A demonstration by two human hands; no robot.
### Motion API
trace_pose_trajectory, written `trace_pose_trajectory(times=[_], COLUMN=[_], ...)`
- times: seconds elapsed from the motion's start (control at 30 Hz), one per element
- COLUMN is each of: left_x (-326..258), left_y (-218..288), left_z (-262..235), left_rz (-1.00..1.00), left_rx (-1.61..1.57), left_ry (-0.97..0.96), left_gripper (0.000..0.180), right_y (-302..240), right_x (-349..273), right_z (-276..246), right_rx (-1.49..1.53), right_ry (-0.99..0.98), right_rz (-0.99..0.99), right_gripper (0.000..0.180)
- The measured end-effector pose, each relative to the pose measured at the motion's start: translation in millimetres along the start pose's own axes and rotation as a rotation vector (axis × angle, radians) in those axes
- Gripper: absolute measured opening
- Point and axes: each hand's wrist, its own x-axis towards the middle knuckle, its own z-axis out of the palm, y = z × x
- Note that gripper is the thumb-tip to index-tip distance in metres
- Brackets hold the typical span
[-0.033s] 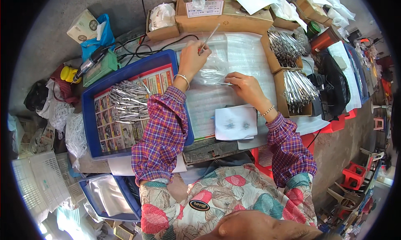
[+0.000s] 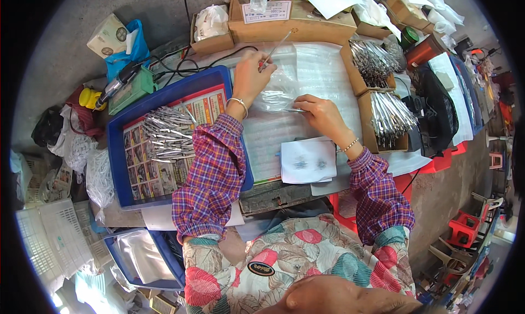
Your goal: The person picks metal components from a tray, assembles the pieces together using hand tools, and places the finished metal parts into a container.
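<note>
My left hand (image 2: 250, 77) is closed around a slim rod-like tool (image 2: 280, 45) whose thin shaft points up and to the right; a bit of red shows by the fingers. My right hand (image 2: 322, 114) pinches a small flat metal piece (image 2: 294, 110) between thumb and fingers. Between the two hands lies a clear plastic bag (image 2: 281, 87) with thin metal pieces in its lower part; the right fingertips are at its edge. Left of my left forearm, a blue tray (image 2: 121, 172) lined with printed paper holds a heap of slim metal parts (image 2: 167, 133).
Cardboard boxes (image 2: 367, 117) packed with slim metal parts stand at the right. White printed sheets (image 2: 309, 161) lie near the table's front edge. A long cardboard box (image 2: 322, 28) lines the back. At the far left are a green device (image 2: 131, 92) and black cables (image 2: 180, 68).
</note>
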Motion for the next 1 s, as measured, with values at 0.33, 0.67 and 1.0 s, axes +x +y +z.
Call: trace_pose_trajectory(times=[0.33, 0.67, 1.0], left_x=[-7.1, -15.2, -15.7], left_y=[1.4, 5.4, 19.0], left_z=[-17.8, -6.2, -14.4], left_rz=[0.034, 0.005, 0.073], left_rx=[0.077, 0.136, 0.141], left_ry=[-0.565, -0.637, -0.518], left_gripper=[0.027, 0.02, 0.02], right_y=[7.2, -0.1, -60.9], right_x=[-7.9, -15.6, -64.6], right_z=[-5.0, -15.9, -76.8], right_rx=[0.122, 0.211, 1.023], right_ry=[0.068, 0.092, -0.004], right_rz=[0.043, 0.103, 0.678], right_gripper=[0.026, 0.029, 0.019])
